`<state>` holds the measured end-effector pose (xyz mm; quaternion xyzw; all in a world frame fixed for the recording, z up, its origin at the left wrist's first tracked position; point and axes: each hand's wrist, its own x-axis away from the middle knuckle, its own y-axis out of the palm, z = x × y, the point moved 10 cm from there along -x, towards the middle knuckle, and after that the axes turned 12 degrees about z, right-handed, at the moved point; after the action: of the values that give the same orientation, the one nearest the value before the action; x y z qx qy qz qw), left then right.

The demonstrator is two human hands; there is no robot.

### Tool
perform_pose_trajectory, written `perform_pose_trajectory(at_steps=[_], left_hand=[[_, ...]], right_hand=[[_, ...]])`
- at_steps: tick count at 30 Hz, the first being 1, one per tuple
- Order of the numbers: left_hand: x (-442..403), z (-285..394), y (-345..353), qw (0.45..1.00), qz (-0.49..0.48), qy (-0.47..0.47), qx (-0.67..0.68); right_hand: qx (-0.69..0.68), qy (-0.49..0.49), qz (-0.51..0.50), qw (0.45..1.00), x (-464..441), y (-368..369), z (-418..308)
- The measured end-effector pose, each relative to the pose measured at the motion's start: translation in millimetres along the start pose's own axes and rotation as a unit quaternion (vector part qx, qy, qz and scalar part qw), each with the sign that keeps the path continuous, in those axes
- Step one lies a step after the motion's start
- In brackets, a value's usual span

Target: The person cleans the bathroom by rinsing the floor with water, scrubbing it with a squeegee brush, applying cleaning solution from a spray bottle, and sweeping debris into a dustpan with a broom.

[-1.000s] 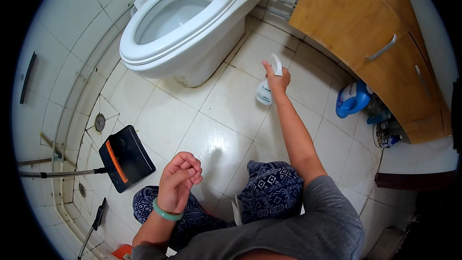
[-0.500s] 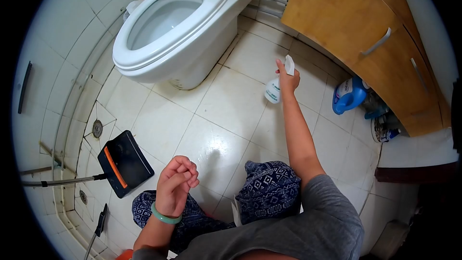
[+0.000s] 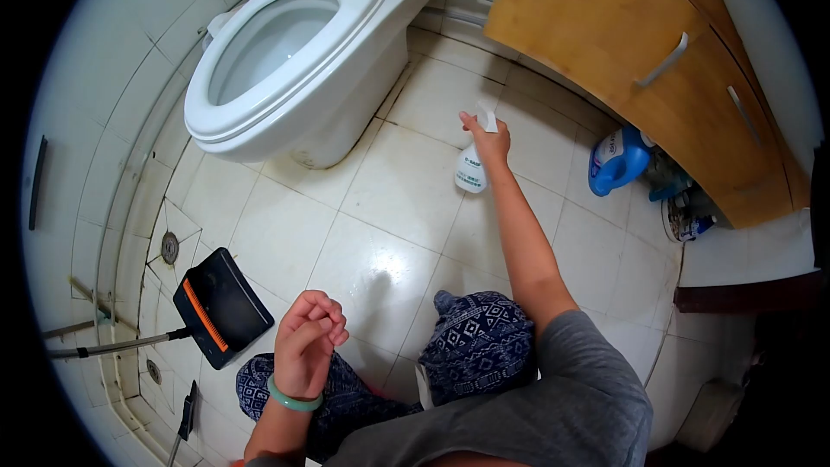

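My right hand (image 3: 491, 140) reaches forward over the tiled floor, its fingers wrapped round the neck of a white spray bottle (image 3: 471, 171) with green lettering. The bottle's white trigger head (image 3: 487, 118) shows above my fingers, and its body hangs to the left of my wrist. Whether its base touches the floor I cannot tell. Above my left knee, my left hand (image 3: 309, 329) is loosely curled, with nothing visible in it. A green bangle (image 3: 294, 396) circles that wrist. The white toilet (image 3: 346, 99) stands ahead, left of the bottle, with its lid up and seat down.
A black dustpan (image 3: 223, 307) with an orange comb edge lies at the left, near a floor drain (image 3: 169, 247). On the right, a blue jug (image 3: 621, 163) and other containers (image 3: 687, 214) stand below a wooden cabinet (image 3: 605, 22). A long-handled tool (image 3: 187, 411) is at lower left.
The camera view has turned slightly. The spray bottle has come a little nearer to me, and more of its label shows. My left hand stays curled near my knee.
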<state>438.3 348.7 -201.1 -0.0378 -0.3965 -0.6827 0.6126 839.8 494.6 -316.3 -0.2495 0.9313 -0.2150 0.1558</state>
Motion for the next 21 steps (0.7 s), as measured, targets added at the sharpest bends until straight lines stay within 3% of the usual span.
perform_pose_trajectory(at_steps=[2,8,11,16,21], left_hand=[[1,0,2,1.000,-0.004,-0.001,-0.005],[1,1,3,1.000,0.011,0.004,-0.017],[0,0,3,1.000,0.014,0.000,-0.017],[-3,-3,4,1.000,0.011,-0.005,-0.023],[-4,-5,3,1.000,0.012,-0.005,-0.025]], right_hand=[[-0.025,-0.007,0.009,1.000,-2,-5,4],[0.064,0.107,0.105,0.987,-16,-57,52],[0.035,0.110,0.093,0.989,-22,-70,61],[-0.068,0.032,0.092,0.993,-27,-72,57],[0.077,0.055,0.163,0.982,-26,-89,59]])
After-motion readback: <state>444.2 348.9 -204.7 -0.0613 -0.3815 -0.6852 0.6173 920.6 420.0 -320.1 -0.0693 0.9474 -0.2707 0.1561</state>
